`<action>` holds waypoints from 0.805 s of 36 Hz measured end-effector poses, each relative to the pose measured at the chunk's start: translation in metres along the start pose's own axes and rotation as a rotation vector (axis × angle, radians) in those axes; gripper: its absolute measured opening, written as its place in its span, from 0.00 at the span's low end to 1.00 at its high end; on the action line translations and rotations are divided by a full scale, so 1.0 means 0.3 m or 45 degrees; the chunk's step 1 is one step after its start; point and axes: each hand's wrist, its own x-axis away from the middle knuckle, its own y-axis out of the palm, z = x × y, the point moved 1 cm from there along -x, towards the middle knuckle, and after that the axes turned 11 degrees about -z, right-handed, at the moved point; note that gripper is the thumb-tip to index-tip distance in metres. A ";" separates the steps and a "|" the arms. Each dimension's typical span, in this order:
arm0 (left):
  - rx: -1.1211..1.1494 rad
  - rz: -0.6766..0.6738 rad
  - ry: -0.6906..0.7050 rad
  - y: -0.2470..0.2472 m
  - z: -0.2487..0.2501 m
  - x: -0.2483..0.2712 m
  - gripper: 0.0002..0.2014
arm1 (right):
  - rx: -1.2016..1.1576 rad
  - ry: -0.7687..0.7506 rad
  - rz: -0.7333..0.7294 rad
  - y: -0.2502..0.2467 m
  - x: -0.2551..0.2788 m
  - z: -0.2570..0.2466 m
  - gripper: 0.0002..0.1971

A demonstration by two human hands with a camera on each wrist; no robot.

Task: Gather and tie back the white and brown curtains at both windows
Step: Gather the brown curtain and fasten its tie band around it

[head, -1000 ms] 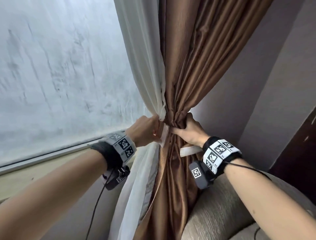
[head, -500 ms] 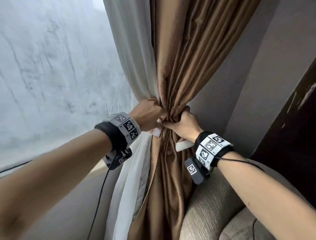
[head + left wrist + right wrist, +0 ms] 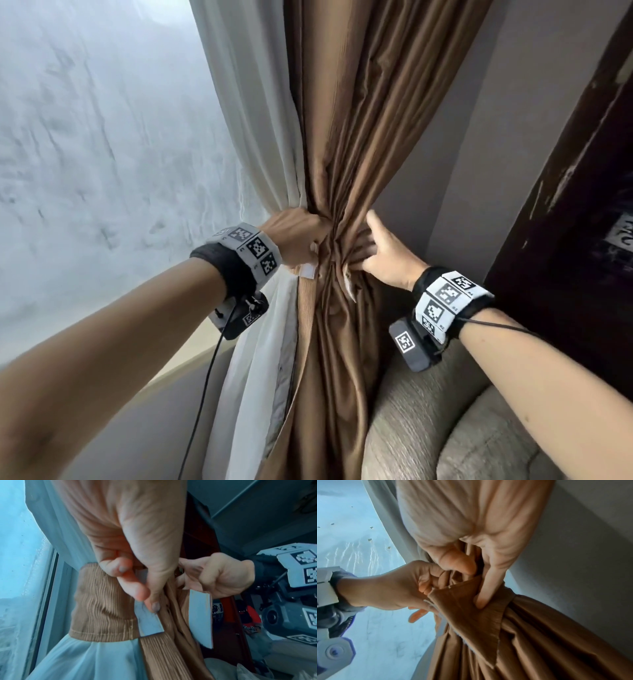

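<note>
Armchair back (image 3: 428, 421) nearest, lower right. At the bundle's waist, left hand (image 3: 294, 240) curls round one end of the brown tieback band (image 3: 102, 601). Right hand (image 3: 380, 253) pinches the other end, forefinger extended. Brown curtain (image 3: 359, 137) and white curtain (image 3: 253, 120) are gathered beside the window (image 3: 102, 154). Risk: the white fastening tabs are apart; if either hand slackens, the folds likely spill.

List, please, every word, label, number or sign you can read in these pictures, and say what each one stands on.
No text reads clearly enough to quote.
Left wristband: black-and-white square code patterns; the tiny characters beside them are too small to read.
Right wristband: the same kind of patterns, and its characters are also too small.
Pale label on the dark panel: blurred and unreadable.
</note>
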 end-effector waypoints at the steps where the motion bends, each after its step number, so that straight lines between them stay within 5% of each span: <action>1: 0.011 -0.001 0.011 -0.003 0.005 0.001 0.18 | 0.031 -0.045 0.019 -0.001 0.003 0.005 0.31; 5: 0.084 0.011 0.028 -0.005 0.002 0.004 0.17 | 0.156 -0.088 0.069 0.010 0.011 0.003 0.17; 10: 0.154 0.025 0.040 -0.008 -0.012 0.008 0.15 | -0.006 -0.073 -0.051 0.008 0.004 0.012 0.17; 20: 0.168 0.018 -0.005 -0.008 -0.022 0.011 0.16 | 0.188 -0.165 -0.083 0.036 0.010 -0.005 0.23; 25: 0.133 -0.013 -0.035 -0.014 -0.015 0.010 0.16 | 0.451 -0.192 -0.125 0.044 0.026 -0.038 0.35; 29: 0.147 -0.049 -0.049 -0.024 -0.016 0.008 0.17 | 0.601 -0.205 -0.094 0.036 0.002 -0.039 0.17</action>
